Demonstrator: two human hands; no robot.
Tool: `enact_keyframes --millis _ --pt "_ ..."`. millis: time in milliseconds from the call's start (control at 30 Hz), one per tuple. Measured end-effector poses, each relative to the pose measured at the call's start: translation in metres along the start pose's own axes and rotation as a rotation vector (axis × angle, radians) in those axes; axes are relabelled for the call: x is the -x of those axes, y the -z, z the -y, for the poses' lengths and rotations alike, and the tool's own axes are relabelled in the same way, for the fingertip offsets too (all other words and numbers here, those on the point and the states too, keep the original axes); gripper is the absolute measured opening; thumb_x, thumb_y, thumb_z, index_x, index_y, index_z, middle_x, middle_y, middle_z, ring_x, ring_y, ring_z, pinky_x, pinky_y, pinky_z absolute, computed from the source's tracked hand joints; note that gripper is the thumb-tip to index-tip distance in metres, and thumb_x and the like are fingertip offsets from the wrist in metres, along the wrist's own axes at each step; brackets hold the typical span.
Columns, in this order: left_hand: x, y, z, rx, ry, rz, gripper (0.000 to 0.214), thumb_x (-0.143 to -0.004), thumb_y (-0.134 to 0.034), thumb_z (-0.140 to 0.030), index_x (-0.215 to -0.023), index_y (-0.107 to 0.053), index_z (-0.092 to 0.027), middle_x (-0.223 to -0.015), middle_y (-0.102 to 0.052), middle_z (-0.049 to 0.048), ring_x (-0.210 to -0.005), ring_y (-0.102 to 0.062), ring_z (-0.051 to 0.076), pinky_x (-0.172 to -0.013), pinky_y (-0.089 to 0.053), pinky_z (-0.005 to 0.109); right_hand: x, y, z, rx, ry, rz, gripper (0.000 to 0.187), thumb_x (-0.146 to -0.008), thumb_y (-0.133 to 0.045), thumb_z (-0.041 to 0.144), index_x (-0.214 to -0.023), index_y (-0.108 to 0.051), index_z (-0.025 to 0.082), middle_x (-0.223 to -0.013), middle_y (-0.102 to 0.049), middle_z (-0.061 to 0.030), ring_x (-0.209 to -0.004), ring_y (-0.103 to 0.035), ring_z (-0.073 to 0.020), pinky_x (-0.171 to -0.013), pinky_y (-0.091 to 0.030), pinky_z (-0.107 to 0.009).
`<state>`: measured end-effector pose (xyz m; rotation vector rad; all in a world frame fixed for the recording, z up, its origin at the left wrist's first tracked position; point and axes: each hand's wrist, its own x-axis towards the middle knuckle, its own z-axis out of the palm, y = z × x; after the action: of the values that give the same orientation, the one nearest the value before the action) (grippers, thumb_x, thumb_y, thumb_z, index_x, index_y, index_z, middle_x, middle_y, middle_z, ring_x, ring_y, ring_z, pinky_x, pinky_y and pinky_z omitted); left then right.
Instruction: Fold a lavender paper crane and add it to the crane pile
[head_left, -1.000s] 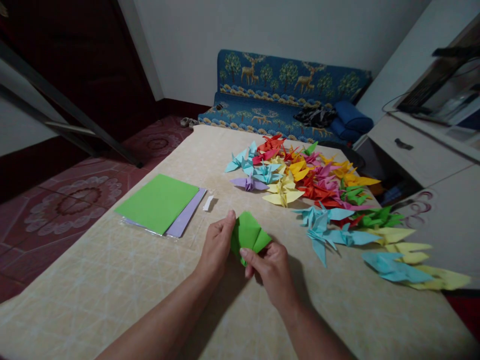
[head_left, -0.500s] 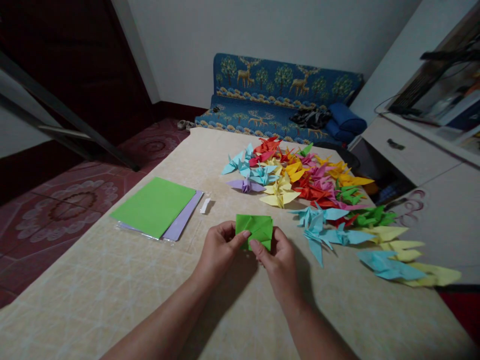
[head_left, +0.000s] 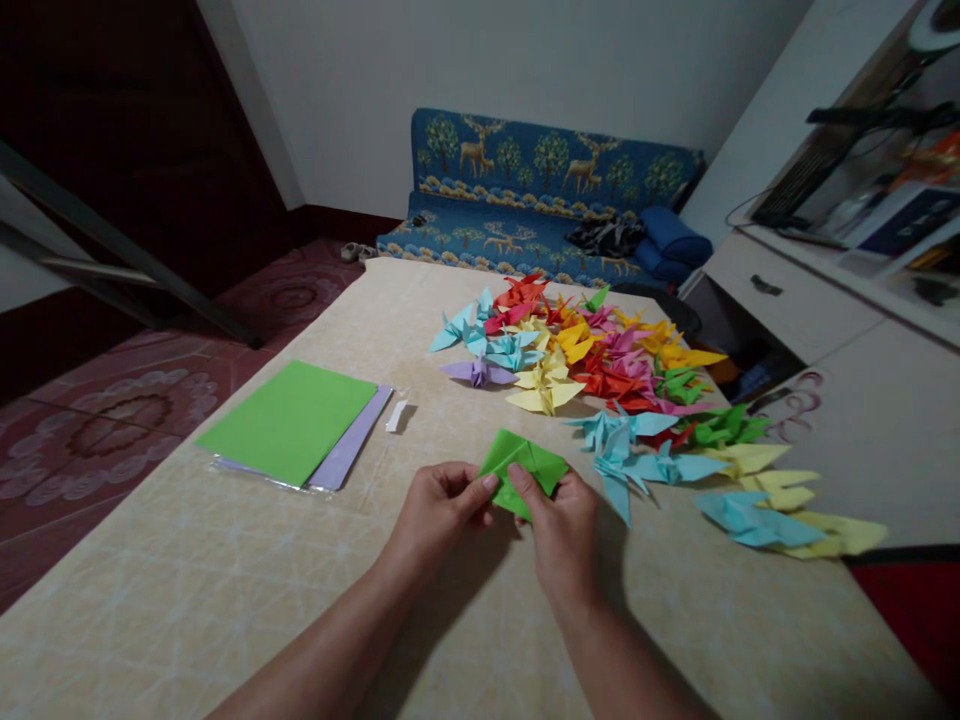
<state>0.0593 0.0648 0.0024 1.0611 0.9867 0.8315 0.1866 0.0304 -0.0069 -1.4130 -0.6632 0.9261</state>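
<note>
Both of my hands pinch a partly folded green paper (head_left: 525,466) just above the beige table (head_left: 225,580). My left hand (head_left: 442,510) grips its near left corner with thumb and fingers closed. My right hand (head_left: 564,528) grips its near right side, thumb on top. To the left lies a stack of square sheets, a green sheet (head_left: 289,420) over a lilac one, in a clear wrapper. A pile of several folded paper cranes (head_left: 600,370) in blue, yellow, red, pink and green spreads across the right half of the table.
A small white paper scrap (head_left: 396,415) lies beside the sheet stack. A blue patterned sofa (head_left: 540,200) stands behind the table. A white cabinet (head_left: 825,330) with a drawer is at the right. Red patterned floor (head_left: 112,420) shows on the left.
The green paper has been turned in my hands from an upright diamond to a flatter, tilted shape. Both hands shifted slightly right and closer together.
</note>
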Motion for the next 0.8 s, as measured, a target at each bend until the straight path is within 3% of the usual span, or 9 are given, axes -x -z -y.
enact_keyframes --millis 133,267,500,633,800 --pt "0.000 -0.002 -0.002 -0.007 -0.004 -0.052 0.039 -0.073 -0.074 -0.045 -0.057 -0.062 -0.011 -0.044 -0.060 0.0023 -0.037 -0.050 0.009 -0.041 -0.037 0.019 0.003 -0.003 0.004 -0.020 -0.015 0.083 0.034 -0.062 -0.082 0.040 -0.082 -0.067 0.017 -0.071 -0.073 -0.0041 -0.059 -0.065 -0.0188 -0.050 -0.049 -0.025" --pt "0.002 -0.005 -0.003 0.060 -0.005 -0.039 0.040 -0.067 -0.079 -0.047 -0.059 -0.061 -0.012 -0.053 -0.064 0.0025 -0.039 -0.055 0.010 -0.040 -0.043 0.020 0.005 -0.004 0.005 -0.056 -0.046 0.169 0.029 -0.060 -0.084 0.038 -0.068 -0.067 0.016 -0.060 -0.069 -0.0025 -0.051 -0.062 -0.0157 -0.046 -0.046 -0.023" --pt "0.006 -0.003 -0.005 0.072 0.017 0.135 0.035 -0.075 -0.072 -0.044 -0.076 -0.070 -0.009 -0.066 -0.072 0.0100 -0.057 -0.067 0.016 -0.053 -0.051 0.023 0.004 -0.002 -0.001 -0.189 -0.168 0.088 0.028 -0.063 -0.082 0.040 -0.074 -0.068 0.018 -0.057 -0.067 0.0013 -0.042 -0.057 -0.0141 -0.040 -0.044 -0.023" --pt "0.007 0.000 -0.006 0.018 0.014 0.174 0.026 -0.082 -0.063 -0.034 -0.080 -0.070 -0.009 -0.070 -0.073 0.0102 -0.063 -0.069 0.017 -0.060 -0.054 0.026 -0.002 0.002 -0.006 -0.215 -0.111 0.021 0.025 -0.065 -0.080 0.040 -0.076 -0.068 0.021 -0.066 -0.070 0.0008 -0.049 -0.061 -0.0159 -0.048 -0.049 -0.026" --pt "0.008 0.004 -0.010 -0.106 0.001 0.165 0.023 -0.082 -0.058 -0.028 -0.073 -0.068 -0.010 -0.065 -0.071 0.0091 -0.057 -0.067 0.016 -0.056 -0.051 0.024 -0.010 0.008 -0.007 -0.144 -0.054 -0.043 0.022 -0.071 -0.073 0.042 -0.076 -0.067 0.022 -0.063 -0.069 0.0005 -0.054 -0.063 -0.0194 -0.048 -0.049 -0.027"
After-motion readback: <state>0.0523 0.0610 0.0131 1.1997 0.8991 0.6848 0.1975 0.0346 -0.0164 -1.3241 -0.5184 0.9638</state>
